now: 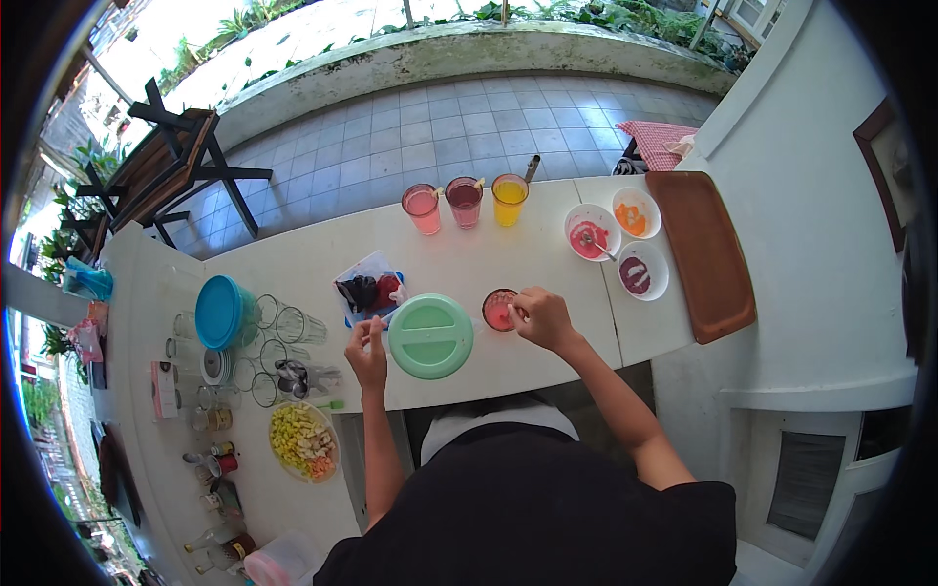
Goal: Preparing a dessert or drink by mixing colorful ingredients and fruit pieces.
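Observation:
My right hand (544, 318) is at the right rim of a glass (499, 310) of pink drink, its fingertips pinched together. Whether they grip the rim or a small piece is too small to tell. Just left of a pitcher with a round green lid (431, 336), my left hand (366, 353) is raised with bent fingers. Its fingertips overlap the near edge of a clear plastic box (362, 316) holding dark and red bags; contact is unclear. Farther back stand a pink drink (421, 209), a dark red drink (464, 202) and a yellow drink (509, 199). Small pale pieces sit on the first two rims.
Right, white bowls with pink pulp (588, 236), orange pieces (630, 220) and purple contents (637, 272) stand beside a brown tray (703, 256). Left are a blue-lidded container (219, 313), several empty glasses (293, 326), a plate of diced fruit (302, 439) and bottles (227, 542).

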A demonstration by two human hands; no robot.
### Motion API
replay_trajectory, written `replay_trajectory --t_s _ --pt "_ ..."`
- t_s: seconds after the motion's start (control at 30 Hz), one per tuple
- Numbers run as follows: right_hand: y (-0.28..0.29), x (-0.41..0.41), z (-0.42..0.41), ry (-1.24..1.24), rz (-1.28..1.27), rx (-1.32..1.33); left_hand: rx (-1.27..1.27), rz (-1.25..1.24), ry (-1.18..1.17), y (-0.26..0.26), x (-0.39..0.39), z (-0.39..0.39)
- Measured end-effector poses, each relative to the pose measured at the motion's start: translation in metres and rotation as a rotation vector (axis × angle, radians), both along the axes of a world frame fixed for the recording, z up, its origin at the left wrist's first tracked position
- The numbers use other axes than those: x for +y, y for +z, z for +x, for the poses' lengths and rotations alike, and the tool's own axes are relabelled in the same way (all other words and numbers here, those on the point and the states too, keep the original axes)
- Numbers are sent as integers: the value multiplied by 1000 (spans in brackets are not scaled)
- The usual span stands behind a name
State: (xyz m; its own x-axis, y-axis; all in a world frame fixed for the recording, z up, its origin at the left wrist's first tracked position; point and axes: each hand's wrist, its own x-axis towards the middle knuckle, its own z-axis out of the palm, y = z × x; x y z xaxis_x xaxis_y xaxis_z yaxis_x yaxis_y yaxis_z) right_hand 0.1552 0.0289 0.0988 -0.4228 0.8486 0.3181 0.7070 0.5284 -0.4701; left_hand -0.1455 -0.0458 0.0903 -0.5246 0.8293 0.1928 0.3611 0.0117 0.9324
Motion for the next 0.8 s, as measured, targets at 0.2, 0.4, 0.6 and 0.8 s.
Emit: replay_trajectory --t_s 0.2,0.4,0.6,0.8 --pt "7 -3 -1 -70 -86 111 -257 -68 -158 -44 -16 -10" --pt "1 -6 3 -57 -79 47 -382 186 55 -49 0 28" --pt "-3 -10 4 -66 -81 59 -243 125 14 1 8 35" --pt "-2 -7 4 -78 -87 53 41 -58 -105 70 13 54"
